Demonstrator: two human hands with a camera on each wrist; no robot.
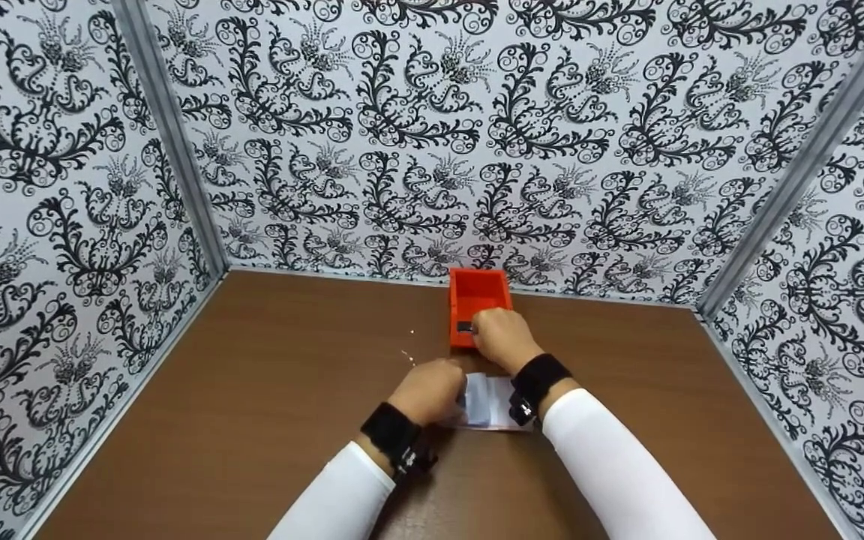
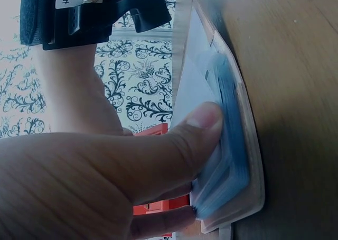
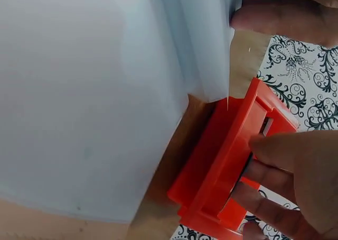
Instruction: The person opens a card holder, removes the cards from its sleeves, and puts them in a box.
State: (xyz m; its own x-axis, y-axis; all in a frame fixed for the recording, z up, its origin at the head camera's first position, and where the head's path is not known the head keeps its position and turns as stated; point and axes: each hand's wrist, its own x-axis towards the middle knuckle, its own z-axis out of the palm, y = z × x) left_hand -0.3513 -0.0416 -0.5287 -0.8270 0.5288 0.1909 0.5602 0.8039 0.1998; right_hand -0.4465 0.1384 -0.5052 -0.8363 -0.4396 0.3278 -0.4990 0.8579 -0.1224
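Note:
An open booklet with clear plastic sleeves, like a card holder (image 1: 499,405), lies on the table. My left hand (image 1: 428,391) is at its left side and pinches a stack of bluish sleeves (image 2: 232,139), with the thumb on top. Beyond the booklet stands a red bin (image 1: 479,281). At the bin's near end my right hand (image 1: 505,337) holds a thin, dark, card-like piece (image 1: 465,327) between thumb and fingers. In the right wrist view this piece shows nearly edge-on, so its face is hidden. The booklet's pale page (image 3: 79,92) fills much of that view.
The brown table (image 1: 267,390) meets patterned walls (image 1: 432,150) at the back and both sides. The bin stands close to the back wall. Small whitish specks (image 1: 408,356) lie on the table left of the bin.

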